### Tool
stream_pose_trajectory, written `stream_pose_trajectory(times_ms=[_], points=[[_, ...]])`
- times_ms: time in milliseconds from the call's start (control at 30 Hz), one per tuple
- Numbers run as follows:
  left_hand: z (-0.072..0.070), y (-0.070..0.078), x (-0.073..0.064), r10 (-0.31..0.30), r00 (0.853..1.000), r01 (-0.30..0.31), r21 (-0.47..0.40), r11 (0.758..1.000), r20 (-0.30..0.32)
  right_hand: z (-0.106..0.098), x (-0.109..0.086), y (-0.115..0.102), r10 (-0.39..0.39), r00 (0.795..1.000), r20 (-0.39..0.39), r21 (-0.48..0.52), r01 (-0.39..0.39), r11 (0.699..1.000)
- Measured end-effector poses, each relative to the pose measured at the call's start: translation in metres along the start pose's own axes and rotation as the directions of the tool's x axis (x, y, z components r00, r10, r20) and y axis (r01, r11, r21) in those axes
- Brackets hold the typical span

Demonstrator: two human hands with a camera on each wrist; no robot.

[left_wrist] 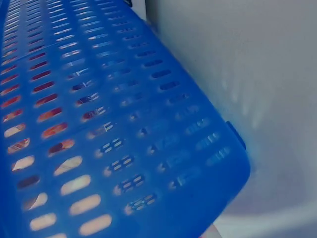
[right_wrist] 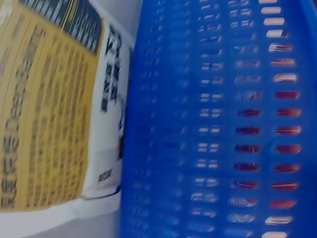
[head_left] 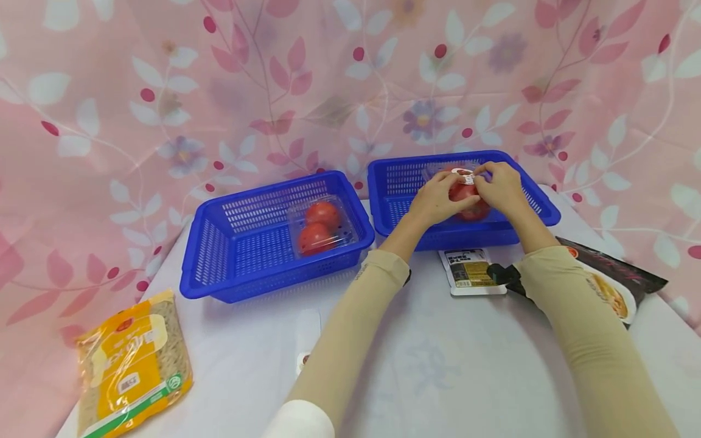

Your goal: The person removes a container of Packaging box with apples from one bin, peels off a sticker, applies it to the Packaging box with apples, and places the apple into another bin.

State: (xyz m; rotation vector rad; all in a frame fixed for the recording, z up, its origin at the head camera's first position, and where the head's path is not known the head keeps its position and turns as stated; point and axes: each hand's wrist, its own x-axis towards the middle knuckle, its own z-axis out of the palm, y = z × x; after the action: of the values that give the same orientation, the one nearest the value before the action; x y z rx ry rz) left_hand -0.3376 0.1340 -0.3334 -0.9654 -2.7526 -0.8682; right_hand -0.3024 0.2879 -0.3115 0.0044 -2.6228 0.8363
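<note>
In the head view, a clear plastic box of red tomatoes (head_left: 470,210) with a white label (head_left: 464,175) on top sits in the right blue basket (head_left: 454,237). My left hand (head_left: 438,198) grips the box from its left, thumb and fingers bent over the top near the label. From the right, my right hand (head_left: 499,187) pinches the box top beside that label. The fingers partly cover the tomatoes. Both wrist views are filled mostly by the slotted basket wall (left_wrist: 163,124), with red showing through the slots; neither shows the hands clearly.
A second blue basket (head_left: 274,283) on the left holds another clear box of tomatoes (head_left: 317,228). On the white table lie a yellow noodle-like packet (head_left: 131,365), a small white-and-gold pouch (head_left: 471,274), a black food packet (head_left: 613,280) and a pale narrow package (head_left: 308,331). Floral cloth (head_left: 328,91) hangs behind.
</note>
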Motion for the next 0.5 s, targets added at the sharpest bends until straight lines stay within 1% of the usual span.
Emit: stream_pose_trajectory(times_ms=[100, 167, 233, 300, 367, 433, 500], points=[[0.005, -0.002, 0.003, -0.015, 1.000, 0.015, 0.022, 1.000, 0.011, 0.004, 0.000, 0.007, 0.009, 1.000, 0.019, 0.005, -0.009, 1.000], [0.009, -0.003, 0.003, -0.010, 0.999, 0.009, 0.031, 0.999, 0.043, 0.008, -0.001, 0.013, 0.018, 0.999, 0.031, 0.006, -0.018, 1.000], [0.014, -0.003, 0.004, 0.004, 0.996, -0.007, 0.028, 1.000, 0.091, 0.011, -0.004, 0.020, 0.025, 0.999, 0.047, -0.004, -0.025, 1.000], [0.018, -0.004, 0.004, 0.020, 0.989, -0.021, 0.010, 1.000, 0.149, 0.012, -0.005, 0.026, 0.038, 0.997, 0.073, -0.016, -0.037, 0.999], [0.020, -0.004, 0.005, 0.041, 0.980, -0.042, -0.002, 0.999, 0.195, 0.012, -0.005, 0.030, 0.051, 0.994, 0.097, -0.028, -0.049, 0.998], [0.021, -0.004, 0.007, 0.063, 0.972, -0.063, -0.005, 0.998, 0.226, 0.011, -0.004, 0.032, 0.063, 0.991, 0.122, -0.037, -0.059, 0.998], [0.021, -0.003, 0.009, 0.089, 0.964, -0.097, 0.016, 0.995, 0.251, 0.009, -0.002, 0.033, 0.072, 0.985, 0.154, -0.047, -0.066, 0.997]])
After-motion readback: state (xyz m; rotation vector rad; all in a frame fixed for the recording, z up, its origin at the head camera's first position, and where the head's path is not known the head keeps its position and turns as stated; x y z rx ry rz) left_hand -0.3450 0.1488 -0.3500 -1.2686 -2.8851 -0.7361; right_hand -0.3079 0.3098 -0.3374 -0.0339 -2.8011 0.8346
